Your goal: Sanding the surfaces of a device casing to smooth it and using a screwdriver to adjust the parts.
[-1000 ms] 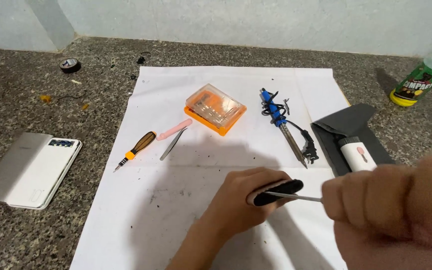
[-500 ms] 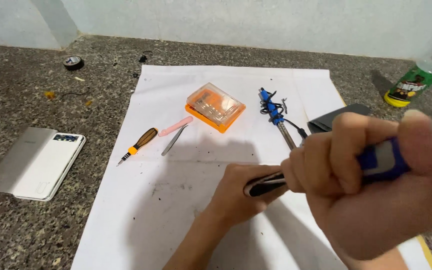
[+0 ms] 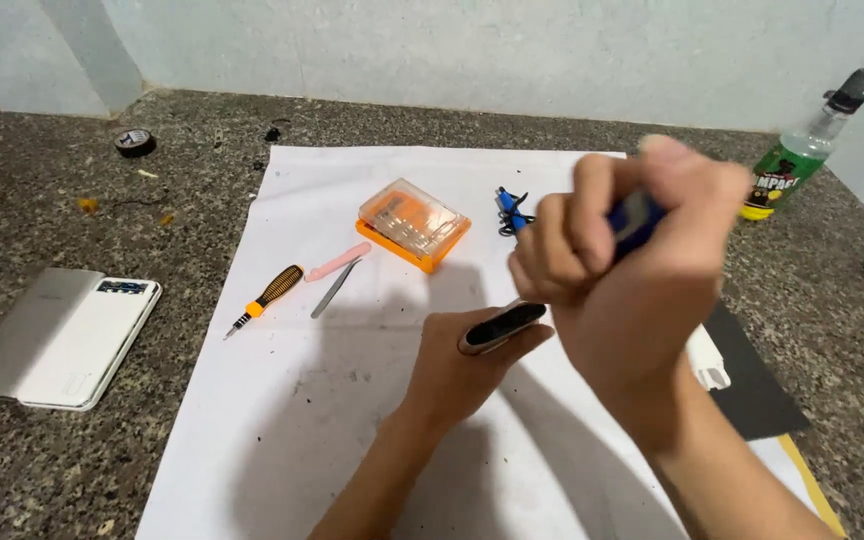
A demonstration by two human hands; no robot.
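Observation:
My left hand (image 3: 467, 370) holds a dark slim phone-like device (image 3: 502, 327) on edge over the white paper sheet (image 3: 302, 420). My right hand (image 3: 627, 255) is closed around a blue-handled screwdriver (image 3: 634, 220) and sits above and right of the device, close to the camera. The tool's tip is hidden behind my fingers.
On the paper lie an orange bit case (image 3: 414, 224), a small orange-and-black screwdriver (image 3: 267, 298), a pink pry tool (image 3: 339, 261), tweezers (image 3: 334, 290) and a blue tool (image 3: 510, 208). A white phone box (image 3: 67, 338), black tape roll (image 3: 136, 143), green spray bottle (image 3: 792, 165) and black mat (image 3: 752, 385) stand around.
My right hand with the blue screwdriver rose and swung left over the device. My left hand kept holding the device in place.

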